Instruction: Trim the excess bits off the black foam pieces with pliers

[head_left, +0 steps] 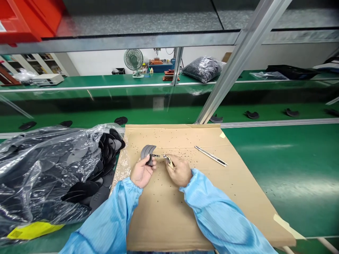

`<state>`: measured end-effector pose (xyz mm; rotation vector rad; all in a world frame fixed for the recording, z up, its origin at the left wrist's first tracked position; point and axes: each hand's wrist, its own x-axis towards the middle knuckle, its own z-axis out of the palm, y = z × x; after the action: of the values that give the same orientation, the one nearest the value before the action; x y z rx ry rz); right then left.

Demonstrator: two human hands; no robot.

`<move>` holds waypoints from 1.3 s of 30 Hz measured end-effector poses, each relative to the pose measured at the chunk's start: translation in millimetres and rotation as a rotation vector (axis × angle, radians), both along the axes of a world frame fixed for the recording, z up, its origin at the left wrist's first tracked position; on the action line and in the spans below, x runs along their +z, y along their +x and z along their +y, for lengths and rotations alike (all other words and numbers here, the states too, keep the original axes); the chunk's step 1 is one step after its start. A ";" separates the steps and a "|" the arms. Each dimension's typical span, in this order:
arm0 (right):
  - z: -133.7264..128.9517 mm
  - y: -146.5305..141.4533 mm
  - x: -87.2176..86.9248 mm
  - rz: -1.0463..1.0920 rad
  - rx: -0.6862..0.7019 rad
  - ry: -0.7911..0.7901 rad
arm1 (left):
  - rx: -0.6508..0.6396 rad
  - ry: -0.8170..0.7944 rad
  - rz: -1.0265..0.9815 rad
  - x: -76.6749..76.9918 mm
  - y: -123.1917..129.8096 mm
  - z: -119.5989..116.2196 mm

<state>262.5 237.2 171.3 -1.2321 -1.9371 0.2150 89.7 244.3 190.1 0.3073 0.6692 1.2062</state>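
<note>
Noting a small stack of dark curved pieces [147, 151] held upright in the left hand [143, 172], just above the palm. The pieces bend in an arc, their long axis running from lower left to upper right in the head view. A short dark stub [156, 155] sticks out from their right side, pointing toward the right hand [180, 171]. Left hand closed around the lower end of the stack, fingers curled, and clearly nearer to it than the right hand. Right hand closed on small pliers [167, 160], exact kind hard to tell; their metal tip points left at the stub, just apart from it. Both hands sit low over a cardboard sheet [169, 220], with black specks [174, 155] scattered around them. A slim utility knife [211, 155] lies at an angle to the right, near but not touching the right hand. To the left, a clear plastic bag [39, 176] heaped with similar dark pieces overlaps the cardboard's edge. The cardboard rests on a green tabletop [265, 176]. Light blue sleeves [212, 208] cover both forearms.
</note>
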 end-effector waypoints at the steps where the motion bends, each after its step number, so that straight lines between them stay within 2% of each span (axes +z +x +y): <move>1: 0.3 0.6 0.3 0.033 -0.010 0.018 | 0.014 0.011 -0.012 -0.4 -0.1 0.6; 6: 1.1 2.9 0.1 0.034 -0.041 0.037 | 0.095 0.132 0.035 -2.9 -0.8 0.9; 10: -0.3 2.0 0.3 0.017 -0.021 0.036 | 0.044 0.184 0.121 -1.9 -1.7 -1.4; 13: -2.6 0.7 2.6 0.007 -0.013 0.017 | -0.014 0.159 0.157 -0.1 -2.4 -2.3; 19: -6.7 -2.1 4.7 -0.096 0.065 -0.027 | 0.057 0.022 0.153 0.5 -3.4 0.7; 23: -8.6 -6.2 3.2 -0.188 0.111 -0.038 | -0.065 0.064 0.030 -1.5 -6.5 1.3; 26: -10.5 -9.8 4.2 -0.271 0.126 -0.051 | -0.127 0.085 0.043 -0.6 -7.2 0.1; 39: -15.5 -11.7 11.9 -0.397 0.150 -0.115 | -0.090 0.069 0.162 -1.9 -3.0 -1.1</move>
<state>250.7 221.7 183.2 -1.2770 -2.3920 0.1699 86.7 243.2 188.1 0.4922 0.7474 1.1272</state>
